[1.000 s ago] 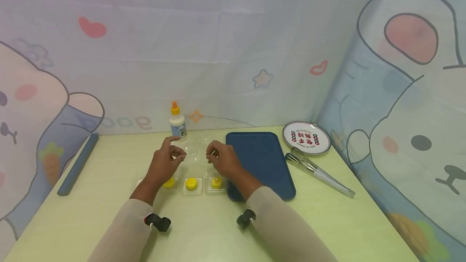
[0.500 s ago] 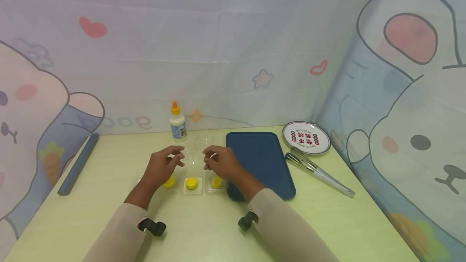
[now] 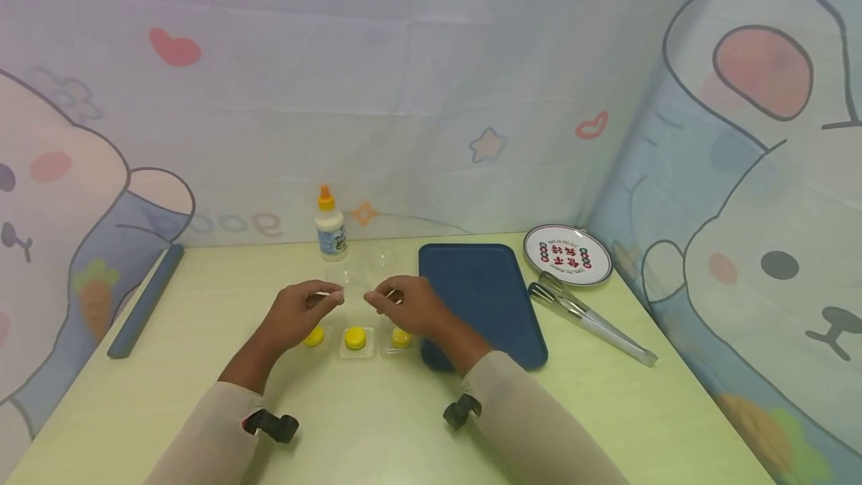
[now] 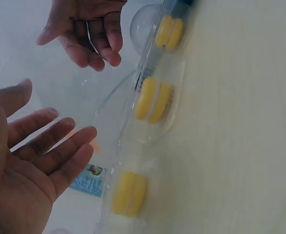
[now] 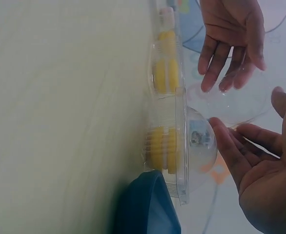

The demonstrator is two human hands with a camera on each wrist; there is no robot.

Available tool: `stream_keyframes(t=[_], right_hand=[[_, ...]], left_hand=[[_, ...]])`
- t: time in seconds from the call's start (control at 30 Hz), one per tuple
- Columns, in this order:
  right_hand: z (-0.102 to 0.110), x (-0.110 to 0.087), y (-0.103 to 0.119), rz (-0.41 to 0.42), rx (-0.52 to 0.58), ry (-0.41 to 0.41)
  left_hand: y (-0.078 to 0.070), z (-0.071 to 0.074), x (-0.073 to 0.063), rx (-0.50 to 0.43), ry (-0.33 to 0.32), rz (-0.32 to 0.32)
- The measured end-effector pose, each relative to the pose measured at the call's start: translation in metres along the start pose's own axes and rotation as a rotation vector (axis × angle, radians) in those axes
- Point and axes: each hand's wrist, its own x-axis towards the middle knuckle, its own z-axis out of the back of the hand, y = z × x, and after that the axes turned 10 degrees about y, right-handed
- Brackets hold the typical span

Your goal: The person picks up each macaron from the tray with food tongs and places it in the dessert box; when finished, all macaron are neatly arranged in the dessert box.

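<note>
Between my hands is a faint clear plastic lid [image 5: 233, 105], its outline hard to see. My left hand [image 3: 296, 313] holds one side of it with thumb and fingers. Facing it, my right hand [image 3: 411, 305] holds the other side. Just in front stands a row of yellow macarons in clear plastic boxes. The right macaron [image 3: 400, 337] sits under a clear dome [image 5: 201, 146]. No dome covers the middle macaron [image 3: 355, 337]. Partly behind my left hand is another yellow macaron [image 3: 313, 336].
Clear plastic lids [image 3: 381, 259] lie behind my hands, near a glue bottle [image 3: 331, 234] with an orange tip. A blue tray [image 3: 481, 305] is close at the right. Beyond it are metal tongs [image 3: 592, 318] and a printed plate [image 3: 568, 254]. A grey-blue bar [image 3: 144, 302] lies far left.
Both hands have come lower and nearer the macarons. The fingertips have drawn closer together, and the left forefinger, raised before, is now bent down toward the thumb.
</note>
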Motion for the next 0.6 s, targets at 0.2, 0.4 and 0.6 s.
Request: stream_keyframes(t=[0.2, 0.4, 0.6], right_hand=[[-0.004, -0.006, -0.004, -0.024, 0.043, 0.061], [-0.008, -0.012, -0.002, 0.019, 0.05, 0.074], [-0.013, -0.015, -0.001, 0.051, -0.074, 0.055]], left_hand=[[0.008, 0.003, -0.007, -0.042, 0.107, -0.072], [0.017, 0.002, -0.011, -0.124, 0.171, -0.188], [0.018, -0.002, -0.017, -0.098, 0.193, -0.184]])
